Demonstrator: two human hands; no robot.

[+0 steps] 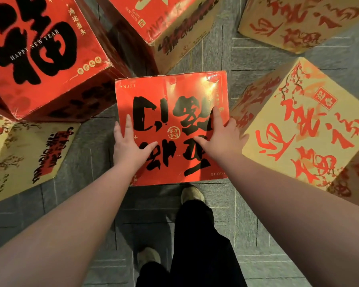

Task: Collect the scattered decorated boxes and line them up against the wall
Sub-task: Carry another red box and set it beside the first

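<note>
Pressing down on the red box [171,129] at frame centre, both hands lying flat on its top face. Left hand [131,146] spreading straight fingers over the left edge, thumb pointing toward 3 o'clock, gripping nothing. Right hand [220,137] lying open too, fingers fanned, index pointing to 12 o'clock. Sitting scattered on grey carpet tiles [247,224]: large red box [44,56] at 10 o'clock, another red box [164,23] at 12, tan boxes at 1 [303,21], 3 [298,129] and 8 [23,158]. Standing at 6 o'clock, dark trousers [199,245] and shoes [192,194].
</note>
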